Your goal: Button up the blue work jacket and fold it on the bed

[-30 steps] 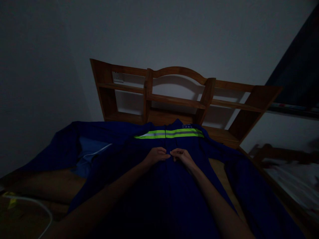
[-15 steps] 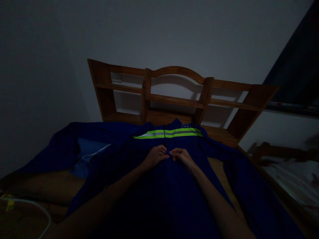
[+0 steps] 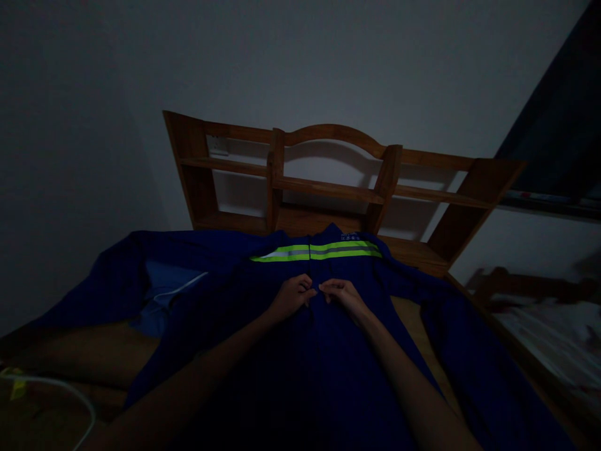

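A dark blue work jacket (image 3: 357,351) lies spread out, its sleeves stretched to both sides. Across its chest runs a yellow-green and grey reflective strip (image 3: 345,250), with pale lettering above it on the right. My left hand (image 3: 293,294) is at the front seam below the strip, thumb and fingers pinched on the jacket's edge. Close by on the right, my right hand (image 3: 342,294) pinches the jacket front too, its fingertips almost meeting the left ones. Dim light hides any button or fastener between them.
Behind the jacket stands a wooden shelf headboard (image 3: 328,188) against a pale wall. Blue cloth (image 3: 171,282) with a white cord lies under the left sleeve. A pale cable (image 3: 70,383) curves at lower left. Further right are white bedding (image 3: 558,332) and a dark curtain (image 3: 558,125).
My left thumb and fingers have shifted slightly at the seam. My right hand stays nearly in place, and the jacket lies as before.
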`<state>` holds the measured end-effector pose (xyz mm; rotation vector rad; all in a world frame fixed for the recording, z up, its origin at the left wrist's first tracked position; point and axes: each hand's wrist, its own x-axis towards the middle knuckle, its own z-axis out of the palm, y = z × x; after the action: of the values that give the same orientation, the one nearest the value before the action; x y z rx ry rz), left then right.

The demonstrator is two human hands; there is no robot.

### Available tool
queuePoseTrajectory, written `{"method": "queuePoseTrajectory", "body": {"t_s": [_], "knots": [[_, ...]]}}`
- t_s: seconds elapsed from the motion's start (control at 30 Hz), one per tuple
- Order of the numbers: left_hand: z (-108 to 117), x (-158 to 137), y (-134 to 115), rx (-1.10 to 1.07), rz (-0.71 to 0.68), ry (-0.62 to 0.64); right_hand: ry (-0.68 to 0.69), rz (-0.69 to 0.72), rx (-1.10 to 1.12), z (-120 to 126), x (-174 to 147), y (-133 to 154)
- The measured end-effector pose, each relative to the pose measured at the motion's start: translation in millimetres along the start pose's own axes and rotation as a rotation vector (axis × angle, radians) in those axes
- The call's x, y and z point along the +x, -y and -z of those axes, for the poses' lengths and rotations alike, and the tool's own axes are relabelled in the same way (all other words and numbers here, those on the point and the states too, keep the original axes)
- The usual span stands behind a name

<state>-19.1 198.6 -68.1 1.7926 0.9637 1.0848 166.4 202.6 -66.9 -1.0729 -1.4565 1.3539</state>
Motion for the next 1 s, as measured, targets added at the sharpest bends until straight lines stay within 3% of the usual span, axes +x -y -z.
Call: {"method": "queuePoseTrajectory", "body": {"t_s": [0.3, 1.0], "knots": [[0.0, 5.8, 12.5, -0.016, 0.063, 0.009, 0.001, -0.005, 0.022, 1.0, 3.2, -2.0], [3.3, 11.4, 15.2, -0.154, 0.127, 0.055, 0.015, 0.061, -0.029, 1.0, -6.4, 7.6]]}}
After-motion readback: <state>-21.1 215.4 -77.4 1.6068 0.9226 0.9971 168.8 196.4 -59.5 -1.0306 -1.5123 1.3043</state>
